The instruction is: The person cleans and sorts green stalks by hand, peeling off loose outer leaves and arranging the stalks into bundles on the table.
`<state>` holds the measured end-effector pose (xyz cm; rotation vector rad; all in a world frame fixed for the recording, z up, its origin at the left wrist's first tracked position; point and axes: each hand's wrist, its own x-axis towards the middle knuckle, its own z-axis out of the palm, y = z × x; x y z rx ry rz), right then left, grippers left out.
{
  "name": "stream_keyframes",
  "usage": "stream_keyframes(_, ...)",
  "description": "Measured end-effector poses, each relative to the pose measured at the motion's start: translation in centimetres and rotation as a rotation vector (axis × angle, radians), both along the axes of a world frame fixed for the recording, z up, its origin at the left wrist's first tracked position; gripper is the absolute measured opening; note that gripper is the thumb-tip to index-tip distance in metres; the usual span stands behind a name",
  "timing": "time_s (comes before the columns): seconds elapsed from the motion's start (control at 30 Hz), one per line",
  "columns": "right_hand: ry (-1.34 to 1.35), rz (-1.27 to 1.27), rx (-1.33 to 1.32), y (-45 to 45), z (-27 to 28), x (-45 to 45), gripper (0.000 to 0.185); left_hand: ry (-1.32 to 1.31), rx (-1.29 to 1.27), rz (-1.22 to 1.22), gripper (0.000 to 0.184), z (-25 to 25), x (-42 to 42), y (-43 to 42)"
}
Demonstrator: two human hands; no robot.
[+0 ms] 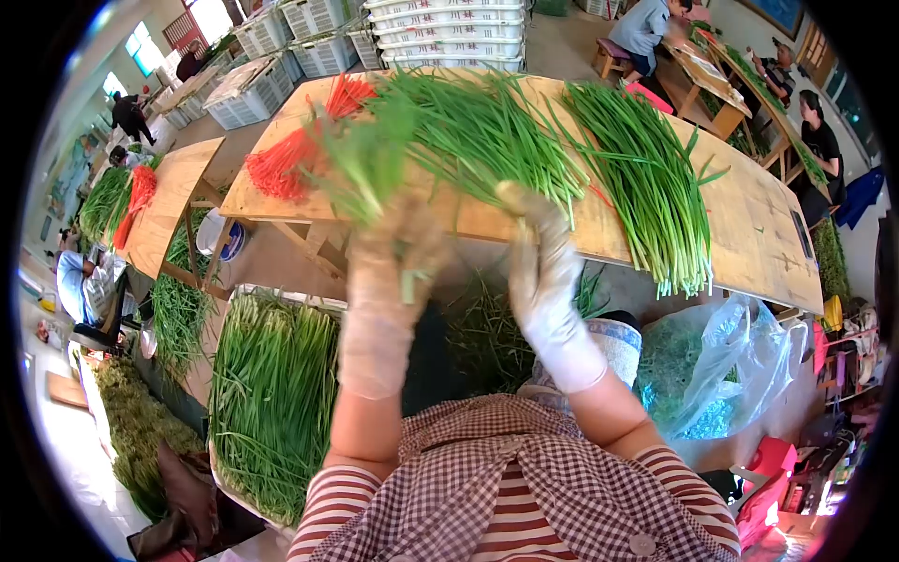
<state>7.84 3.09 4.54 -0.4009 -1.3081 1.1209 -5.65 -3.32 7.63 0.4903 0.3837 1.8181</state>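
Note:
My left hand [398,239], in a pale glove, is closed around a small bunch of garlic chives [367,169]. The bunch is smeared by motion, and short pale stalk ends show below the fist. My right hand [543,248], also gloved, has its fingers partly bent and apart, with nothing visible in them. Its fingertips are by the stalk ends of a loose pile of garlic chives [478,126] on the wooden table [749,220]. Farther right lies a second pile of garlic chives [646,178]. Red ties [286,164] are heaped at the table's left end.
A crate of garlic chives [272,393] stands at my lower left. At right are a clear plastic bag [740,365] and a dark flat object [802,234] on the table's edge. White crates [445,33] are stacked behind; other people sit at tables around.

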Motion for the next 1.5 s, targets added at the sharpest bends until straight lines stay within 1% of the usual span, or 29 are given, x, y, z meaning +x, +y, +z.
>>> stream_keyframes(0.03, -0.161, -0.279, 0.223, 1.8, 0.6, 0.2, 0.018, 0.027, 0.072, -0.013, 0.007, 2.1, -1.4, -0.5)
stream_keyframes(0.07, -0.551, -0.602, 0.386, 3.2, 1.2, 0.9, 0.014, 0.05, 0.148, -0.056, 0.01, 3.3, -2.9, -0.5)
stream_keyframes(0.1, -0.743, -0.634, 0.368, 4.3, 1.0, 0.7, 0.013, 0.208, -0.045, 0.1, 0.019, 5.0, -2.7, -0.6)
stream_keyframes(0.13, -0.932, -0.666, 0.353, 5.4, 0.5, 0.2, 0.014, 0.192, -0.096, 0.099, 0.023, 4.9, -3.0, 0.1)
stream_keyframes(0.2, -1.174, -0.561, 0.423, 7.1, -1.8, -1.1, 0.014, 0.163, -0.197, 0.094, 0.03, 3.4, -3.4, 2.1)
stream_keyframes(0.23, -1.195, -0.558, 0.486, 6.7, -1.9, -1.8, 0.015, 0.201, -0.236, 0.14, 0.038, 1.8, -3.3, 2.8)
stream_keyframes(0.27, -1.218, -0.57, 0.447, 7.3, -2.6, -2.5, 0.017, 0.165, -0.332, 0.131, 0.039, 0.4, -3.5, 3.2)
stream_keyframes(0.33, -1.264, -0.589, 0.36, 8.7, -3.5, -3.7, 0.023, 0.189, -0.343, 0.026, 0.037, -1.7, -3.8, 2.5)
stream_keyframes(0.43, -1.46, -0.617, 0.557, 10.7, -3.0, -4.9, 0.017, 0.148, -0.433, 0.066, 0.036, -1.8, -2.6, 1.5)
stream_keyframes(0.47, -1.54, -0.626, 0.608, 11.5, -2.9, -5.5, 0.016, 0.152, -0.395, 0.05, 0.035, -2.0, -2.7, 1.1)
stream_keyframes(0.5, -1.545, -0.613, 0.614, 12.2, -2.8, -5.9, 0.014, 0.156, -0.352, 0.035, 0.034, -2.2, -2.9, 1.0)
stream_keyframes(0.53, -1.566, -0.608, 0.604, 12.9, -2.6, -6.5, 0.015, 0.159, -0.306, 0.024, 0.033, -2.2, -3.1, 0.9)
stream_keyframes(0.6, -1.605, -0.595, 0.584, 13.8, -2.2, -7.9, 0.016, 0.197, -0.357, 0.059, 0.03, -1.4, -2.9, 0.8)
stream_keyframes(0.63, -1.66, -0.496, 0.444, 14.4, -1.9, -8.6, 0.022, 0.215, -0.385, 0.076, 0.029, -1.2, -2.9, 0.7)
stream_keyframes(0.73, -1.72, -0.36, 0.321, 16.5, -0.1, -9.7, 0.021, 0.215, -0.305, 0.04, 0.026, -1.2, -3.5, 0.4)
stream_keyframes(0.77, -1.646, -0.33, 0.271, 17.0, 0.4, -9.7, 0.024, 0.194, -0.31, 0.048, 0.025, -1.0, -3.8, 0.3)
stream_keyframes(0.8, -1.603, -0.373, 0.239, 19.1, 0.1, -10.3, 0.024, 0.172, -0.314, 0.057, 0.025, -0.8, -3.9, 0.2)
stream_keyframes(0.87, -1.564, -0.48, 0.222, 18.7, 4.1, -10.0, 0.036, 0.119, -0.321, 0.073, 0.024, -0.5, -4.3, 0.2)
stream_keyframes(0.93, -1.408, -0.572, 0.229, 18.3, 7.0, -9.4, 0.036, 0.059, -0.335, 0.084, 0.023, -0.6, -4.6, 0.2)
stream_keyframes(1.0, -1.209, -0.587, 0.409, 15.2, 8.2, -6.6, 0.035, 0.05, -0.361, 0.104, 0.024, -1.8, -4.8, 0.5)
stream_keyframes(1.07, -1.031, -0.438, 0.294, 12.0, 7.1, -4.1, 0.028, 0.056, -0.388, 0.104, 0.025, -2.7, -4.4, 0.8)
stream_keyframes(1.13, -0.835, -0.156, -0.02, 6.5, 6.1, -1.2, 0.028, 0.078, -0.421, 0.08, 0.027, -3.6, -3.6, 0.9)
stream_keyframes(1.17, -0.779, -0.107, -0.105, 4.5, 4.6, -0.1, 0.026, 0.079, -0.465, 0.012, 0.029, -4.6, -3.5, 1.1)
stream_keyframes(1.2, -0.719, -0.058, -0.189, 3.0, 2.9, 0.9, 0.024, 0.119, -0.497, 0.03, 0.029, -5.2, -3.2, 1.1)
stream_keyframes(1.27, -0.655, -0.005, -0.233, 0.9, -0.5, 2.6, 0.026, 0.203, -0.564, 0.066, 0.03, -6.1, -2.0, 0.9)
stream_keyframes(1.3, -0.671, -0.019, -0.209, -0.2, -1.1, 3.2, 0.027, 0.205, -0.613, 0.145, 0.028, -6.4, -1.4, 0.8)
stream_keyframes(1.33, -0.566, 0.05, -0.355, -1.4, -1.3, 3.2, 0.03, 0.217, -0.65, 0.149, 0.027, -6.6, -1.1, 0.8)
stream_keyframes(1.4, -0.473, 0.165, -0.46, -2.2, -2.4, 3.5, 0.033, 0.248, -0.714, 0.164, 0.026, -7.0, -0.9, 0.9)
stream_keyframes(1.5, -0.75, 0.132, 0.072, -1.8, -3.4, 4.5, 0.037, 0.376, -0.659, 0.052, 0.026, -8.4, -0.7, 1.0)
